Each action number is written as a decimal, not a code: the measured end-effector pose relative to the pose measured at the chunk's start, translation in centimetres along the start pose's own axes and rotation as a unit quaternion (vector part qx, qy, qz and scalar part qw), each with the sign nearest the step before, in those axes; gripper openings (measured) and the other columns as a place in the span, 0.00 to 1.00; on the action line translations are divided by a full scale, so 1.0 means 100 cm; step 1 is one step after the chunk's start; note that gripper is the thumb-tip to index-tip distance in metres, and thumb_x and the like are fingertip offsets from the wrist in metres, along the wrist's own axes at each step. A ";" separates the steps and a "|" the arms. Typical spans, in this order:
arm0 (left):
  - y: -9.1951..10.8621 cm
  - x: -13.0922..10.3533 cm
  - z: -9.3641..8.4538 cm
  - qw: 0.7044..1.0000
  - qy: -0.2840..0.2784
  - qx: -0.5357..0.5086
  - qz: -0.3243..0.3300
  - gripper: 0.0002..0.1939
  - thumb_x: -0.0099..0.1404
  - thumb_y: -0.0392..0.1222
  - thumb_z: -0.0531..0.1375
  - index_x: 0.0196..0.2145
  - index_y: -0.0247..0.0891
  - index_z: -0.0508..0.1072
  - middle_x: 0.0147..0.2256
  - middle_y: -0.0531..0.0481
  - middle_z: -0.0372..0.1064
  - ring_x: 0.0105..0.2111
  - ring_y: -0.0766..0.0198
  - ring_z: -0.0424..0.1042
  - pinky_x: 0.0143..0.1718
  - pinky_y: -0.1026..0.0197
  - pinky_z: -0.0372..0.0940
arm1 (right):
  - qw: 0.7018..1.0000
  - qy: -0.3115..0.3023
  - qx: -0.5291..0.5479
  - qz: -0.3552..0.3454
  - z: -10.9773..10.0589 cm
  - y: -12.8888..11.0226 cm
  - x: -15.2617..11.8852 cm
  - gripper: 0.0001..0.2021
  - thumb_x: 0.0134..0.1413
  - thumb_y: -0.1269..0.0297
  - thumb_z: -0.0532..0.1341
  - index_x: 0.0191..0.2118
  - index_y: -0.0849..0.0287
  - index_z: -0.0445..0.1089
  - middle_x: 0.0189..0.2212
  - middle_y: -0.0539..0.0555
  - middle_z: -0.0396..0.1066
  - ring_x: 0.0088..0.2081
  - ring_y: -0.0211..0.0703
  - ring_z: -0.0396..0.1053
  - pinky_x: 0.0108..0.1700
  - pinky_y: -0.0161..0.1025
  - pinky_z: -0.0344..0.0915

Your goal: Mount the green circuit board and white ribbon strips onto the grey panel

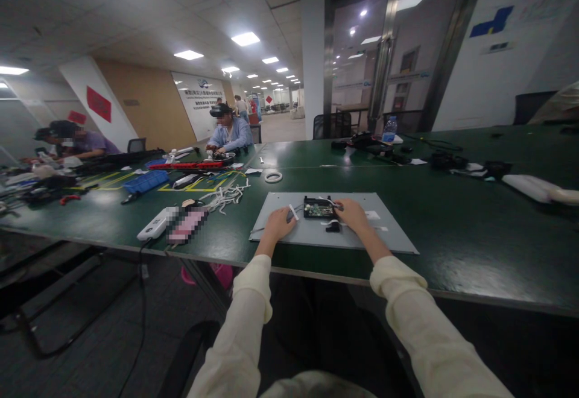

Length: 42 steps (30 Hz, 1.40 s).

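Observation:
A black open case [319, 213] with a green circuit board [319, 208] inside lies on a grey board [384, 238] in front of me. My left hand [279, 224] is closed at the left of the case. It grips a slim grey tool that sticks out on both sides, too small to identify. A short white strip [294, 211] lies by its fingertips. My right hand [353, 214] is at the case's right edge, fingers closed there. A thin pale wire runs over the case toward them. Just below sits a small black part [333, 227] with a white strip.
To the left are a white power strip [157, 223], a blurred pink item [186, 226], loose white strips [228, 195] and a blue bin [147, 182]. A tape roll [273, 177] lies beyond the board. A co-worker [230, 132] sits across; cables and a bottle [389, 129] stand farther right.

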<state>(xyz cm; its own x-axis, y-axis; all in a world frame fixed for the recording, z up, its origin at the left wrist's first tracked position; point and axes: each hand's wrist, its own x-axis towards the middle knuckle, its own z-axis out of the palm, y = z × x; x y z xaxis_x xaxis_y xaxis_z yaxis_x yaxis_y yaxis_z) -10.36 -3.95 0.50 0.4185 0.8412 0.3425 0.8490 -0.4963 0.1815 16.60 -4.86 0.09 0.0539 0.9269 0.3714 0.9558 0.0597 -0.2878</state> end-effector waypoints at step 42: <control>0.004 -0.001 -0.005 1.000 -0.009 0.005 -0.012 0.20 0.64 0.47 0.50 0.52 0.39 0.62 0.50 0.45 0.66 0.51 0.57 0.63 0.52 0.57 0.55 | 0.999 -0.012 -0.041 -0.029 -0.009 -0.008 -0.003 0.13 0.61 0.70 0.50 0.45 0.62 0.69 0.41 0.58 0.69 0.45 0.42 0.65 0.46 0.32 0.56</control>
<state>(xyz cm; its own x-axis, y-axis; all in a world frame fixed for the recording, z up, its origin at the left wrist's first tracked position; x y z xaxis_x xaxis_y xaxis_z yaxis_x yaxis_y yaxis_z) -10.21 -4.34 0.99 0.4041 0.8565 0.3210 0.8616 -0.4743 0.1809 16.03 -5.56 0.98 -0.0086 0.9310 0.3648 0.9778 0.0842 -0.1919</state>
